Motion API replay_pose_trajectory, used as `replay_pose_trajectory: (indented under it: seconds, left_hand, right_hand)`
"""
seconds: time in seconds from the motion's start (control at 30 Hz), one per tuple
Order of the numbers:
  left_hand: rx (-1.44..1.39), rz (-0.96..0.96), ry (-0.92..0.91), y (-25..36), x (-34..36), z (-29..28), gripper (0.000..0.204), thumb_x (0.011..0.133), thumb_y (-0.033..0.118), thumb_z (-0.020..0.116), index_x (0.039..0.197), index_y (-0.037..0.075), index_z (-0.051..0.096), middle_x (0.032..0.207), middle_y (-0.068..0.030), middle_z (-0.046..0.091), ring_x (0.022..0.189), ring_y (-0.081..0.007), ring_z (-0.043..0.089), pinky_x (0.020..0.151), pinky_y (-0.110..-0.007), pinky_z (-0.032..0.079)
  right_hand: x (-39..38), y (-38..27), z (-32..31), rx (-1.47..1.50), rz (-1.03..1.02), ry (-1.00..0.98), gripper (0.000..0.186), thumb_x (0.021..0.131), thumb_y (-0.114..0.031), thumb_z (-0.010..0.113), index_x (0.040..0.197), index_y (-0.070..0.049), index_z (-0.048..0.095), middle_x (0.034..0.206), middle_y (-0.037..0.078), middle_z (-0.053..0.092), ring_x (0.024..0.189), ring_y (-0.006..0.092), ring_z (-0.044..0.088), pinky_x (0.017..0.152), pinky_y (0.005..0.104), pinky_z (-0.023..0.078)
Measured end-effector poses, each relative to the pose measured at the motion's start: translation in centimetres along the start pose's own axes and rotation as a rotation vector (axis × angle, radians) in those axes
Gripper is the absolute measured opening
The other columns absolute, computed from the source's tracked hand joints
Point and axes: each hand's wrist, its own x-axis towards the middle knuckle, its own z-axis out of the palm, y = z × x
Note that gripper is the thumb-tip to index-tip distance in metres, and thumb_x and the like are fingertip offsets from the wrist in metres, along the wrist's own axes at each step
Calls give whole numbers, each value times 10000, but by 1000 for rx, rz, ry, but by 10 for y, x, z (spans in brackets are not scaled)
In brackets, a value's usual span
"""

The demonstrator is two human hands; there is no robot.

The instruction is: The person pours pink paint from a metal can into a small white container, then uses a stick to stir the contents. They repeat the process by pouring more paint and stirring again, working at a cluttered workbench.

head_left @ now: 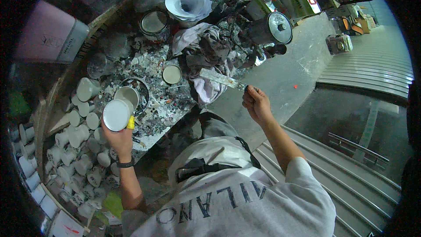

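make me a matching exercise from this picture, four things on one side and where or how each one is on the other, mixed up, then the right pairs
Things:
1. flat stick
2. round white piece
3. pot
4. cloth

Places and states:
a. covered by a lid
b. held in the left hand
c. crumpled in a heap
d. gripped in the right hand

Right pairs: 1-d, 2-b, 3-a, 4-c
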Motion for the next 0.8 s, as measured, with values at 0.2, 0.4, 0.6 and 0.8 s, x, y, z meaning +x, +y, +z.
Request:
replay_pose_trajectory:
  seconds: [0.2, 0.4, 0.6, 0.8]
  left_hand:
    - [9, -3, 18, -5, -4, 3, 837, 729, -75, 856, 1469, -38, 467, 1385, -155, 619, 1273, -250, 611, 1104, -394, 476]
    - [-50, 2, -3, 1, -3, 8, 810, 729, -60, 877, 1440, -34, 489, 1384, -139, 620, 1259, -244, 615, 1100, -387, 477]
    - [57, -26, 26, -1, -8, -6, 812, 738, -16, 899, 1440, -30, 491, 1360, -144, 643, 1228, -244, 634, 1080, -389, 489]
    - [82, -15, 47, -7, -9, -19, 762, 761, 31, 911, 1415, -25, 523, 1330, -146, 668, 1204, -240, 652, 1052, -393, 505]
  right_hand:
    - [9, -19, 18, -1191, -361, 211, 245, 1073, -256, 615, 943, -56, 558, 665, 32, 487, 581, 162, 436, 557, 335, 369]
    - [68, -2, 72, -1991, -498, -299, 173, 955, -216, 594, 939, -49, 639, 739, 209, 688, 678, 416, 693, 615, 533, 550]
    - [98, 8, 91, -1953, -687, -260, 241, 992, -299, 630, 943, -71, 689, 716, 199, 692, 653, 437, 680, 569, 548, 527]
    - [86, 18, 68, -1581, -723, -308, 157, 975, -202, 700, 990, -60, 767, 837, 181, 736, 707, 397, 707, 611, 466, 559]
